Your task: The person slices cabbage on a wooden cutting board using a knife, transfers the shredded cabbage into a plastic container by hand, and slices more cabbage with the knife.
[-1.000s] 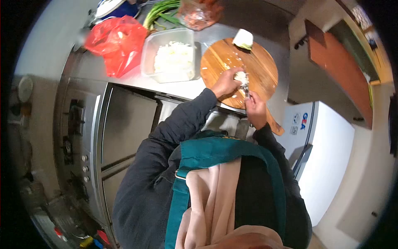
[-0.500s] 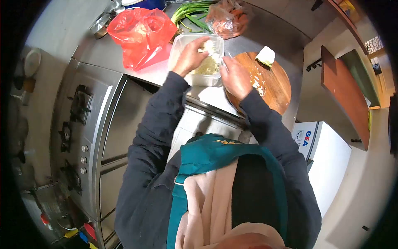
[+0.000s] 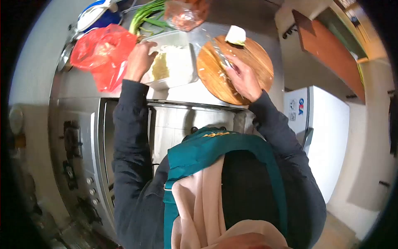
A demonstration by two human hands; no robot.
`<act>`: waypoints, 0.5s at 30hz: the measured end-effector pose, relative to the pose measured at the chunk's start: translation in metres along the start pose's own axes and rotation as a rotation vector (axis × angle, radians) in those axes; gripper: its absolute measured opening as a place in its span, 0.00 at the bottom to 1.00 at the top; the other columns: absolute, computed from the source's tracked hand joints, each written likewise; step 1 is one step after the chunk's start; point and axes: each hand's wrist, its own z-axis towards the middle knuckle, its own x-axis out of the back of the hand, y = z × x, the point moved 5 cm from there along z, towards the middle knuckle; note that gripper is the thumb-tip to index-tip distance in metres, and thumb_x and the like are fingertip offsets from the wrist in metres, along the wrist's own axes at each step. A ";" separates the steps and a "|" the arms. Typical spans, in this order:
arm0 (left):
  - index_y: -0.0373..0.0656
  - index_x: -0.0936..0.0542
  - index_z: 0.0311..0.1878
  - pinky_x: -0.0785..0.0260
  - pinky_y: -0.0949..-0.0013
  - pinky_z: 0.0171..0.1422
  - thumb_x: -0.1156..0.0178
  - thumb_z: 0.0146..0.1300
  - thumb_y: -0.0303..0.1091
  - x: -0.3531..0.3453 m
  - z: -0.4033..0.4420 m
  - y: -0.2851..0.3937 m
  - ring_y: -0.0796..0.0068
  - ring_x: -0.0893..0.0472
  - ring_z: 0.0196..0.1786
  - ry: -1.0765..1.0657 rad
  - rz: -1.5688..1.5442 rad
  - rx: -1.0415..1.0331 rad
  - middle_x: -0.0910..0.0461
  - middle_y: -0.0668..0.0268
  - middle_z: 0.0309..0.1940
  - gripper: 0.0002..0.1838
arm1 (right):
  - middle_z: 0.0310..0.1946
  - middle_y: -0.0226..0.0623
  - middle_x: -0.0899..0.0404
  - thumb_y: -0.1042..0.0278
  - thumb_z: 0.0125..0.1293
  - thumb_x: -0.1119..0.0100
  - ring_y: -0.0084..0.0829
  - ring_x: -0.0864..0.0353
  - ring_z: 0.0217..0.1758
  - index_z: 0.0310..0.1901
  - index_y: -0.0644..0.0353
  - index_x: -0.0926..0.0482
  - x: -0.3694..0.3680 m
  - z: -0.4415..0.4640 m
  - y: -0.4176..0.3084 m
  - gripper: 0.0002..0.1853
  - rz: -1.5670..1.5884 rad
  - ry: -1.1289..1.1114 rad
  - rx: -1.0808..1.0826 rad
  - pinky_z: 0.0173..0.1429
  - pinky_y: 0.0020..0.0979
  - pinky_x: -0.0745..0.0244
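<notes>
My left hand (image 3: 143,60) is at the left rim of a clear plastic container (image 3: 188,79), fingers apart and slightly bent over its inside. White shreds (image 3: 176,54) and a yellowish-green powder or paste (image 3: 160,66) lie in the container. My right hand (image 3: 244,79) is closed around a knife (image 3: 218,50), its blade angled up and left over the round wooden cutting board (image 3: 259,58). Small white shreds lie on the board beside the blade. A white vegetable chunk with a green edge (image 3: 235,35) rests near the board's far side.
A red plastic bag (image 3: 101,54) lies left of the container. Behind are spring onions (image 3: 147,16), a clear bag of orange pieces (image 3: 184,16) and a blue-and-white container (image 3: 97,15). The stove (image 3: 74,141) is at left, a white fridge (image 3: 323,133) at right.
My left hand has moved from inside the container to its left rim. My right hand has moved from the container's right side onto the cutting board with the knife. The view has shifted.
</notes>
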 end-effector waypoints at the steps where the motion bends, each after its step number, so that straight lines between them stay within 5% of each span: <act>1: 0.44 0.19 0.45 0.29 0.58 0.46 0.37 0.54 0.33 0.007 0.004 0.011 0.57 0.20 0.41 0.038 -0.034 0.015 0.20 0.56 0.38 0.14 | 0.48 0.50 0.23 0.71 0.63 0.48 0.40 0.20 0.48 0.55 0.65 0.28 0.015 -0.018 0.019 0.19 0.072 0.020 -0.137 0.51 0.33 0.28; 3: 0.42 0.20 0.45 0.29 0.60 0.50 0.40 0.57 0.30 0.007 0.012 0.052 0.58 0.20 0.42 0.030 -0.437 0.097 0.21 0.55 0.41 0.12 | 0.49 0.49 0.22 0.71 0.63 0.48 0.36 0.20 0.48 0.55 0.66 0.28 0.039 -0.051 0.073 0.19 -0.061 0.143 -0.138 0.51 0.32 0.27; 5: 0.41 0.21 0.45 0.29 0.60 0.52 0.45 0.59 0.26 -0.016 0.019 0.099 0.56 0.21 0.44 0.042 -0.613 -0.100 0.21 0.53 0.42 0.11 | 0.46 0.50 0.22 0.71 0.61 0.48 0.42 0.20 0.47 0.54 0.66 0.28 0.054 -0.071 0.123 0.19 -0.183 0.235 -0.198 0.49 0.35 0.27; 7: 0.40 0.22 0.48 0.30 0.58 0.52 0.50 0.61 0.25 -0.065 0.018 0.138 0.51 0.22 0.45 0.038 -0.628 -0.245 0.22 0.52 0.44 0.13 | 0.45 0.54 0.23 0.70 0.60 0.49 0.49 0.21 0.45 0.52 0.65 0.27 0.066 -0.075 0.139 0.18 -0.446 0.291 -0.202 0.48 0.39 0.26; 8: 0.39 0.25 0.51 0.31 0.58 0.54 0.51 0.61 0.26 -0.094 0.017 0.152 0.49 0.24 0.48 -0.016 -0.599 -0.221 0.23 0.50 0.46 0.15 | 0.43 0.54 0.23 0.70 0.59 0.51 0.53 0.23 0.43 0.49 0.63 0.25 0.064 -0.073 0.148 0.16 -0.509 0.380 0.002 0.44 0.45 0.27; 12: 0.35 0.34 0.61 0.39 0.57 0.63 0.53 0.64 0.30 -0.181 0.019 0.159 0.48 0.31 0.60 -0.129 -0.373 -0.194 0.29 0.46 0.56 0.22 | 0.40 0.50 0.23 0.69 0.60 0.51 0.51 0.22 0.40 0.50 0.60 0.25 0.026 -0.063 0.140 0.16 -0.625 0.223 -0.136 0.39 0.47 0.27; 15: 0.33 0.39 0.64 0.47 0.57 0.69 0.55 0.67 0.35 -0.195 0.012 0.165 0.52 0.39 0.68 -0.060 -0.180 -0.282 0.37 0.46 0.63 0.24 | 0.38 0.47 0.23 0.69 0.60 0.52 0.50 0.23 0.38 0.52 0.59 0.27 0.007 -0.079 0.109 0.17 -0.665 0.195 0.030 0.35 0.48 0.27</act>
